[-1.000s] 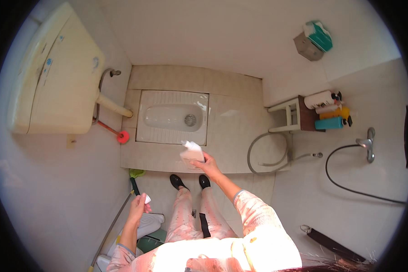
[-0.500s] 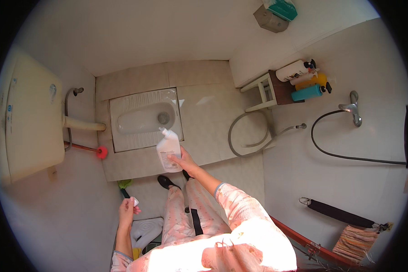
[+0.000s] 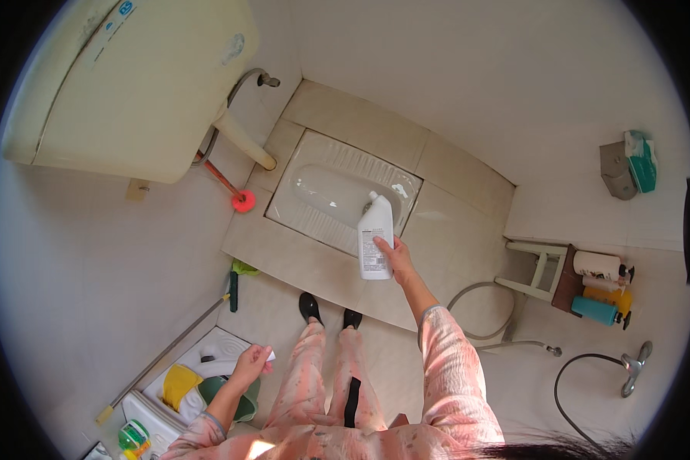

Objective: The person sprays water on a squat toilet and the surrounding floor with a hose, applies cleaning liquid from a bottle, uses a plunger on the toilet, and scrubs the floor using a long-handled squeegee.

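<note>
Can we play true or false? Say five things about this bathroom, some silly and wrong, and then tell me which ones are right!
1. The right hand holds a white plastic bottle with a bent neck. True.
2. Nothing is in the other hand. False: the left hand holds a small white object.
3. A red tool with a round head is to the left of the white ceramic squat toilet. True.
4. The blue plastic pump bottle is on the floor. False: the blue plastic pump bottle is on the small stool with a brown top.
5. The person wears plain black shoes. True.
</note>
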Motion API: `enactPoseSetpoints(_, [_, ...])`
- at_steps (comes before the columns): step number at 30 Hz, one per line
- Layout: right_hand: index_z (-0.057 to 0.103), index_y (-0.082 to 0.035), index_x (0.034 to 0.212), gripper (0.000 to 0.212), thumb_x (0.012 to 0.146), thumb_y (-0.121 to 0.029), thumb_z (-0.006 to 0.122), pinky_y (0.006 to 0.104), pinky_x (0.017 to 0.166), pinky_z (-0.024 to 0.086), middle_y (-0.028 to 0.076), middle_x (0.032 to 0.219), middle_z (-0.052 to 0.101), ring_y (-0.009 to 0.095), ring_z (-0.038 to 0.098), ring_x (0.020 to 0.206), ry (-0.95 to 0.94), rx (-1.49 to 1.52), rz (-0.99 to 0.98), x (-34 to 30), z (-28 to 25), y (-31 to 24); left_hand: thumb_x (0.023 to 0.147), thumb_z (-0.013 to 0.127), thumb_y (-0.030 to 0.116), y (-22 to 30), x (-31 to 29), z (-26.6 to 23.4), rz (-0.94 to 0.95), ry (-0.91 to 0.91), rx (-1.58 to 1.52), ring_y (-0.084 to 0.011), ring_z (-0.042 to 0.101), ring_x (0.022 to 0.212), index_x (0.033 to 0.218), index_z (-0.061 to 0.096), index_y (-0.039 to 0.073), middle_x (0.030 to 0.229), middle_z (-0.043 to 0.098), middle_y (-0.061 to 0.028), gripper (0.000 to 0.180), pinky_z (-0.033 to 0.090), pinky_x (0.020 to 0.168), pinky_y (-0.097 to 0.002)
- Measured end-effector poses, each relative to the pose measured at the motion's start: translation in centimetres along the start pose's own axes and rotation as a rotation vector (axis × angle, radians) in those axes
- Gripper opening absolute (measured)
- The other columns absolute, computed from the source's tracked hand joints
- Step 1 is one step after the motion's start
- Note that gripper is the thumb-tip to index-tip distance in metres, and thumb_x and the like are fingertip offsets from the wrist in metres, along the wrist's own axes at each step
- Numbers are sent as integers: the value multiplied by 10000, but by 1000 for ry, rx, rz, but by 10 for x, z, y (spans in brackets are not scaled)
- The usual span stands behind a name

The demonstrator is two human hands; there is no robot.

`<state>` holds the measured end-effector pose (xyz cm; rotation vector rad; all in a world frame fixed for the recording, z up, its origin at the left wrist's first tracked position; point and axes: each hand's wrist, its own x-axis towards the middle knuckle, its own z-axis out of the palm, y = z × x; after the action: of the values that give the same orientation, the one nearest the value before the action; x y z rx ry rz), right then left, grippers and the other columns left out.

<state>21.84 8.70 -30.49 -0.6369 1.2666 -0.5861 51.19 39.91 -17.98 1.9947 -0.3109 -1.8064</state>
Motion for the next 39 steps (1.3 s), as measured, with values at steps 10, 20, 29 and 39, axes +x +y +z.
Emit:
enactPoseSetpoints(10, [571, -12, 1066, 338, 814, -210, 678, 276, 695, 492, 63, 926, 647, 135, 610, 777, -174, -77, 52, 127, 67, 39, 897, 557, 301, -61, 11, -9, -109, 163, -164, -126, 586, 580, 867, 531, 3, 712, 574, -59, 301, 482, 524, -243])
enactPoseSetpoints(20, [570, 16, 1041, 316, 809, -170, 679, 279, 724, 490, 77, 956, 640, 150, 610, 822, -125, 110, -30, 198, 151, 52, 890, 563, 323, -81, 22, -14, -134, 198, -160, -123, 589, 582, 851, 524, -2, 675, 562, -49, 330, 472, 532, -245])
enactPoseSetpoints(29, [577, 30, 1020, 309, 792, -143, 692, 305, 672, 507, 91, 895, 652, 167, 622, 744, -216, -30, 155, 179, 199, 105, 891, 562, 325, -83, 23, -25, -128, 198, -192, -121, 585, 582, 872, 525, -3, 684, 559, -48, 331, 466, 537, -244])
enactPoseSetpoints(39, [599, 3, 977, 258, 786, -141, 698, 308, 637, 497, 64, 860, 648, 143, 602, 709, -141, -199, -37, 206, 168, 89, 895, 556, 326, -92, 32, -35, -110, 163, -196, -118, 584, 588, 871, 516, 1, 675, 563, -50, 328, 470, 540, -241])
